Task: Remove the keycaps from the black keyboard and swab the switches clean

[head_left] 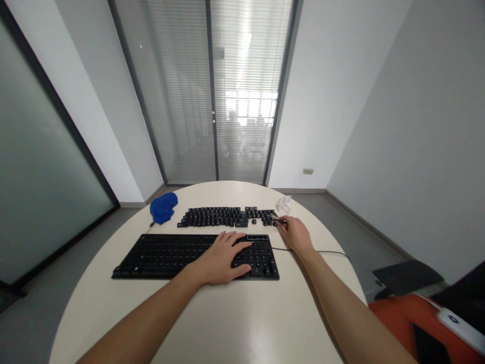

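Note:
A black keyboard lies on the table with most of its keycaps off. My left hand rests flat over its right half, fingers spread, holding nothing. Behind it, loose black keycaps sit in rows laid out like a keyboard. My right hand is closed on what looks like a keycap puller, dark-handled with thin metal prongs. Its prongs reach the right end of the loose keycaps; whether they grip one is too small to tell.
The round white table carries a blue cloth at the back left and a crumpled white tissue at the back right. A black cable runs off the right edge. An orange chair stands at the right.

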Action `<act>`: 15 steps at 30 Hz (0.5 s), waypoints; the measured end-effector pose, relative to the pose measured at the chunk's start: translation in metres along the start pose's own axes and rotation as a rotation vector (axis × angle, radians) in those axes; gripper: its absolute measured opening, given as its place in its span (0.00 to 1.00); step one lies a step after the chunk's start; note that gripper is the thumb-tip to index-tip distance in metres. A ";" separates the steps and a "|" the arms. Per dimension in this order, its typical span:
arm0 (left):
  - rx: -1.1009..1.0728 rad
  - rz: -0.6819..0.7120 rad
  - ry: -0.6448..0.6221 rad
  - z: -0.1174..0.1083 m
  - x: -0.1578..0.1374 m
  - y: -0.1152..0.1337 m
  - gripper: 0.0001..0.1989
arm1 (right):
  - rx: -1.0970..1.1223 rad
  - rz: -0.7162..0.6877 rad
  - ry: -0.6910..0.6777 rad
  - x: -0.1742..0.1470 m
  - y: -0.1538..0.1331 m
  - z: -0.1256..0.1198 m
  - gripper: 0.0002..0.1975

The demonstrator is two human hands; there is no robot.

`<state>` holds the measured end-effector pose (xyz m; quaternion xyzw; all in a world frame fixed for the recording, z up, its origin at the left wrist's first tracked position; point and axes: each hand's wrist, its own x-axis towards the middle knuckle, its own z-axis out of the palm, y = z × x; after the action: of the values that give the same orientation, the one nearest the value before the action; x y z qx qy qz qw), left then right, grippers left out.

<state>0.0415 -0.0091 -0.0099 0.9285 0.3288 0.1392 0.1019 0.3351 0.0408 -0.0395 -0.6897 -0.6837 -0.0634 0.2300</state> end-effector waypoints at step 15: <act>-0.020 0.008 0.015 0.002 0.000 -0.001 0.29 | 0.085 0.011 0.005 0.002 0.001 0.006 0.09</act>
<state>0.0412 -0.0083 -0.0118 0.9278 0.3243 0.1498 0.1080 0.3350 0.0454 -0.0441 -0.6827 -0.6815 -0.0346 0.2612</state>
